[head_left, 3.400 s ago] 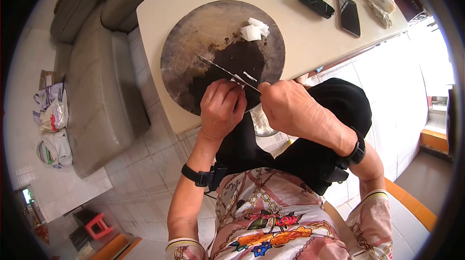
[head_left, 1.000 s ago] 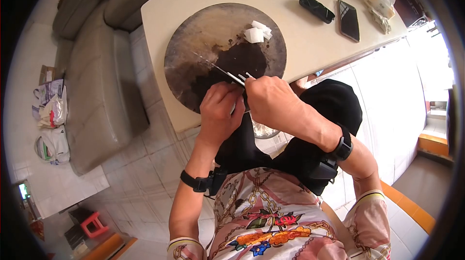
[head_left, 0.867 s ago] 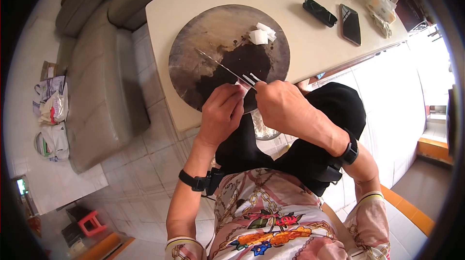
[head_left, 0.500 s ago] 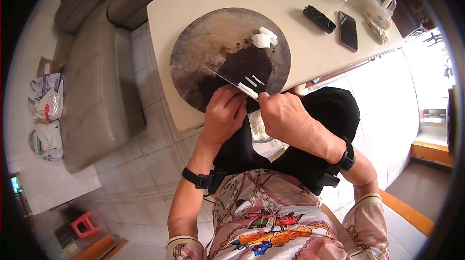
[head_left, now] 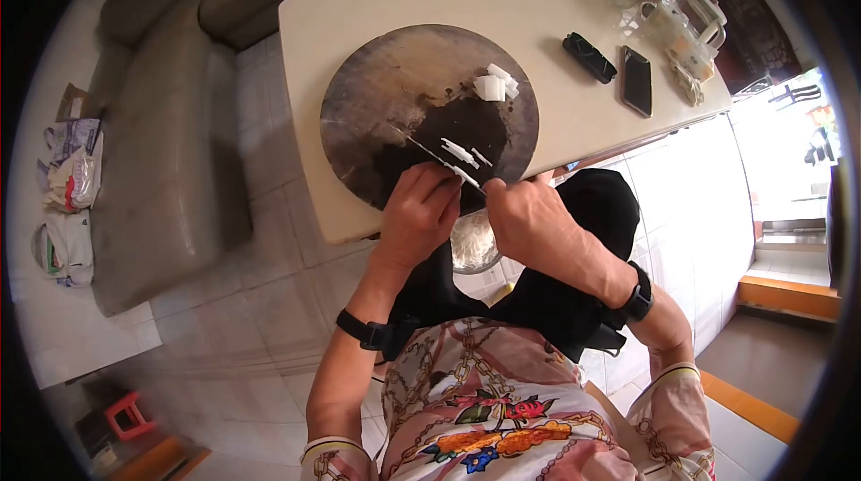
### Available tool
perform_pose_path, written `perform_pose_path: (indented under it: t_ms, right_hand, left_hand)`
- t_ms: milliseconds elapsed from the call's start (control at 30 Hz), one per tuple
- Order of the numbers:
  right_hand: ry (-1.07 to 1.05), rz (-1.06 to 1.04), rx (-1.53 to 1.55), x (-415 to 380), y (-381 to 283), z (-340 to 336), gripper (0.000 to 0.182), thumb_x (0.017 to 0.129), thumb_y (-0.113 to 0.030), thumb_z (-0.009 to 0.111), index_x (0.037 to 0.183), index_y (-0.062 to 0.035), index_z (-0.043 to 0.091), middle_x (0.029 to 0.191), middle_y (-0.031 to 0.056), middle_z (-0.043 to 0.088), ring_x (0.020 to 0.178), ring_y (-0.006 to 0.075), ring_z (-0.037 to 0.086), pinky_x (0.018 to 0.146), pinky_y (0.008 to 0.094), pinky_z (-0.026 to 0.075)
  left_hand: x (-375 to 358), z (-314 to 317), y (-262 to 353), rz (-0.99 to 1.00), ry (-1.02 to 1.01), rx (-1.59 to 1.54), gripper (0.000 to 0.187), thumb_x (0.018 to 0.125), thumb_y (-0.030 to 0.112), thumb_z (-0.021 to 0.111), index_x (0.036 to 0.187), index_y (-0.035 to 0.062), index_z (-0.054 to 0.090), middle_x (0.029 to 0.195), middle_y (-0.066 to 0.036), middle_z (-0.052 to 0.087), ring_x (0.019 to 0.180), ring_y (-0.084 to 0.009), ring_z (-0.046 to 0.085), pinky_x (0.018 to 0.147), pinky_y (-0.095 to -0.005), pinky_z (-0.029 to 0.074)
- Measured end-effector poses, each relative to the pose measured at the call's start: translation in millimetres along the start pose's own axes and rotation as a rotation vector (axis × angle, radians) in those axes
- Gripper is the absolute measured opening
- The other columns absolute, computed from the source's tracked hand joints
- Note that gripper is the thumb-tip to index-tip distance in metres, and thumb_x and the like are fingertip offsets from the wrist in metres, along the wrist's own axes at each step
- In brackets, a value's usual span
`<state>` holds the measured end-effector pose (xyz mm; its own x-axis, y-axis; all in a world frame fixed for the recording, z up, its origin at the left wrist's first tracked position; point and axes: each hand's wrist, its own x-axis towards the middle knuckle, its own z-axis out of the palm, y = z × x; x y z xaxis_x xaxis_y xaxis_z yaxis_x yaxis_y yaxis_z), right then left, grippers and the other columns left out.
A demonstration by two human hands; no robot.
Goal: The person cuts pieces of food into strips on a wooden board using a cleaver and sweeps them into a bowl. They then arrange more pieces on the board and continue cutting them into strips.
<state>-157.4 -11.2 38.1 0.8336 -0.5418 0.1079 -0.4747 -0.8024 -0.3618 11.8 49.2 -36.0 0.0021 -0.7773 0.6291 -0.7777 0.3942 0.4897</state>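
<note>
Left hand (head_left: 420, 212): fingers curled down at the near edge of the round cutting board (head_left: 377, 78), fingertips bunched on something white at the blade; the piece under them is mostly hidden, so the exact hold cannot be told. Black band on the wrist.

Right hand (head_left: 529, 216): closed around the handle of the knife (head_left: 430, 152); handle itself hidden inside the fist. Thin blade runs from the fist up and left across the dark wet patch of the board, tip pointing toward the board's left part. Black band on this wrist too.

White strips (head_left: 465, 155): a few thin cut pieces lying on the dark patch just beyond the blade, close to the fingertips of both hands, apart from each other.

White chunks (head_left: 496, 85): small stack of blocky pieces on the far right part of the board, well apart from the strips.

Board sits on the near left part of the pale bench (head_left: 574, 122), its near rim close to the bench's near edge.

Below the bench edge, between the two forearms: a bowl (head_left: 473, 243) with pale contents, partly hidden.

Far right of bench: black case (head_left: 589, 57), then a dark phone (head_left: 637, 80) beside it, both flat. Clear containers (head_left: 682, 24) at the far right corner.
</note>
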Motion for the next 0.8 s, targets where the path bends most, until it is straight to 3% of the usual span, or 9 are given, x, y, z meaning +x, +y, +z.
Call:
perform_pose_path:
  t_ms: [133, 200, 400, 600, 800]
  right_hand:
    - [-0.021, 0.037, -0.03, -1, -5, 4, 0.009, 0.07, -0.002, 0.056, 0.072, 0.0034, 0.049, 0.055, 0.0217, 0.057, 0.052, 0.0381, 0.061, 0.049, 0.0446, 0.049]
    - [-0.026, 0.044, -0.036, 5, -6, 7, 0.009, 0.075, -0.001, 0.056, 0.076, 0.0018, 0.047, 0.052, 0.0189, 0.051, 0.053, 0.0394, 0.057, 0.057, 0.0464, 0.047]
    - [0.047, 0.056, 0.028, 24, 3, 16, 0.008, 0.077, -0.002, 0.055, 0.078, 0.0018, 0.048, 0.057, 0.022, 0.055, 0.056, 0.0422, 0.057, 0.053, 0.05, 0.046]
    - [0.002, 0.042, -0.043, -4, -4, 7, 0.009, 0.08, -0.004, 0.053, 0.076, 0.0004, 0.047, 0.051, 0.0172, 0.05, 0.05, 0.0378, 0.056, 0.048, 0.047, 0.046]
    - [-0.042, 0.046, -0.045, 14, -7, 9, 0.008, 0.075, -0.002, 0.054, 0.075, 0.0017, 0.047, 0.055, 0.0223, 0.054, 0.053, 0.0405, 0.058, 0.049, 0.0485, 0.046]
  left_hand:
    - [-1, -3, 0, 0.002, -0.011, 0.021, 0.021, 0.071, 0.001, 0.065, 0.091, 0.0011, 0.065, 0.096, -0.008, 0.062, 0.094, -0.0275, 0.058, 0.082, -0.0375, 0.048]
    - [-2, -3, 1, 0.004, -0.007, 0.024, 0.021, 0.071, 0.001, 0.065, 0.091, 0.001, 0.065, 0.096, -0.008, 0.062, 0.094, -0.0276, 0.058, 0.083, -0.0375, 0.048]
    - [-3, 0, -2, 0.025, 0.024, 0.016, 0.022, 0.069, 0.002, 0.067, 0.091, 0.0007, 0.064, 0.095, -0.009, 0.061, 0.094, -0.0275, 0.057, 0.083, -0.0378, 0.047]
    - [-3, 0, -1, 0.025, 0.056, 0.009, 0.021, 0.066, -0.002, 0.069, 0.086, 0.0024, 0.064, 0.092, -0.008, 0.062, 0.091, -0.029, 0.059, 0.079, -0.0383, 0.049]
    - [-1, -1, 1, 0.021, 0.056, 0.012, 0.02, 0.066, -0.002, 0.069, 0.085, 0.0025, 0.064, 0.092, -0.008, 0.062, 0.09, -0.0291, 0.059, 0.079, -0.0383, 0.048]
